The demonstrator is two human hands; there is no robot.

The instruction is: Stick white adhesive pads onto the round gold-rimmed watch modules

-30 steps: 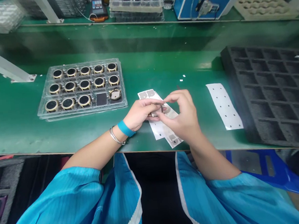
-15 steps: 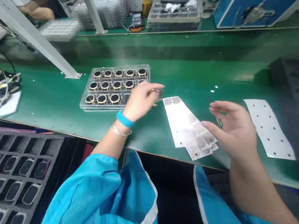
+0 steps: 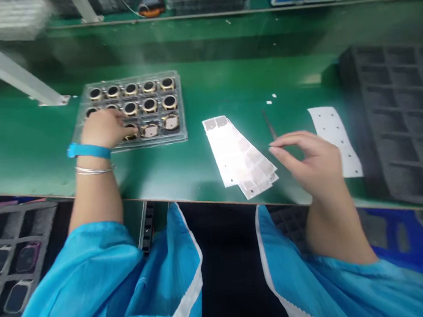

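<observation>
Hands first: the left hand (image 3: pixel 103 128) lies over the front row of a clear plastic tray (image 3: pixel 180 134), its fingers curled down onto one of the round gold-rimmed parts (image 3: pixel 149 104) there; whether it actually grips that piece I cannot tell, since the fingers hide it. On that wrist sit a blue band (image 3: pixel 84 151) and thin metal bangles (image 3: pixel 94 169). The right hand (image 3: pixel 313 164) hovers above the green bench (image 3: pixel 227 83), fingers loosely bent and pinching thin dark tweezers (image 3: pixel 270 126) that point away toward eleven o'clock. Just beside that hand, at nine o'clock from it, lies a fanned stack of white sticker sheets (image 3: pixel 238 153). At its two o'clock lies a single white sheet (image 3: pixel 333 135) with small dots. Further right stands a dark foam grid tray (image 3: pixel 396 112). The tray of round parts lies well apart from the right hand, at ten o'clock.
</observation>
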